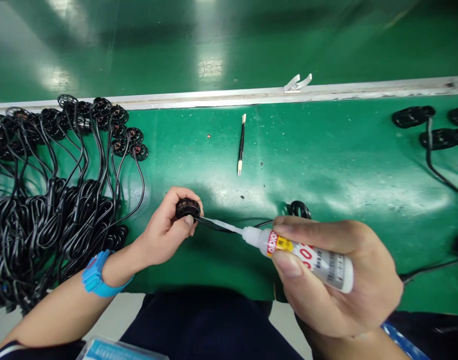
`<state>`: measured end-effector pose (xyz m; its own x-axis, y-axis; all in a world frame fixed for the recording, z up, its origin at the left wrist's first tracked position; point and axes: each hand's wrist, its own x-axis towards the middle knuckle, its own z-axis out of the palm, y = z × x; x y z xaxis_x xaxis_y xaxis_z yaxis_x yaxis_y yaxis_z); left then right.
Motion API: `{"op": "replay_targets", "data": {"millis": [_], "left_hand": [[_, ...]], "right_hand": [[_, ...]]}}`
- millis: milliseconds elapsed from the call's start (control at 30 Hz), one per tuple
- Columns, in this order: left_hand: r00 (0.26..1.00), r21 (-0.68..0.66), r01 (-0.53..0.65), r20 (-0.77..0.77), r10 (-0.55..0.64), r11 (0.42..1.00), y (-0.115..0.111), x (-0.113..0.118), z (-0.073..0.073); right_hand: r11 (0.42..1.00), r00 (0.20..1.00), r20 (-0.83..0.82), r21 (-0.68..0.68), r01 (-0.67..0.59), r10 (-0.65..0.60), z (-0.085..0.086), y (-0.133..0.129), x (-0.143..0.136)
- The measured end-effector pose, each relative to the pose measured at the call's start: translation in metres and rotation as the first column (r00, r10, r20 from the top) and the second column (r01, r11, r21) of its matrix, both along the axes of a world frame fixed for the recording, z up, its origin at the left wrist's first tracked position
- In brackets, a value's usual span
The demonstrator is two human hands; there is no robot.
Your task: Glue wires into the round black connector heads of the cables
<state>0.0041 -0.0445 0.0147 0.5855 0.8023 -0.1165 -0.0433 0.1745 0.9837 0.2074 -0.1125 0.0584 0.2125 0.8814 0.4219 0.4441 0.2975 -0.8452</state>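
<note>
My left hand point(165, 230) grips a small round black part point(187, 207) between thumb and fingers. A black cable point(217, 227) runs from that part off to the right. In my right hand point(345, 270) is a white glue bottle point(307, 260) with red and yellow print, lying on its side. Its long thin nozzle point(223, 225) points left, with the tip close beside the black part and cable. Whether the tip touches them I cannot tell. A coiled bit of black cable point(299, 209) lies behind the bottle.
Many black round parts with bundled cables point(75, 205) fill the left side. A black pen-like tool point(241, 145) lies mid-table. More black parts point(412, 116) sit at the right. A white rail point(214, 97) with a metal clip point(298, 83) crosses the green table point(184, 150).
</note>
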Motion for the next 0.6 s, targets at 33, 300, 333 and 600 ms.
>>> {"op": "replay_targets", "data": {"millis": [33,300,333,600], "left_hand": [[1.0,0.001,0.0,-0.001,0.0,1.0,0.0001,-0.0001,-0.0001],[1.0,0.001,0.001,-0.012,-0.001,1.0,-0.0003,0.0018,0.0016],[1.0,-0.002,0.002,-0.013,-0.002,1.0,-0.0007,0.0024,0.0018],[1.0,-0.044,-0.009,0.009,0.009,0.999,0.0006,0.001,0.0004]], "right_hand": [[1.0,1.0,0.001,0.001,0.002,-0.002,-0.0005,-0.0003,0.0],[0.999,0.999,0.025,-0.026,-0.026,0.027,0.0039,0.0037,0.0005],[0.999,0.999,0.023,-0.036,-0.038,0.038,0.0051,0.0048,0.0005],[0.999,0.999,-0.046,-0.04,-0.025,0.023,0.0023,0.0021,-0.0017]]}}
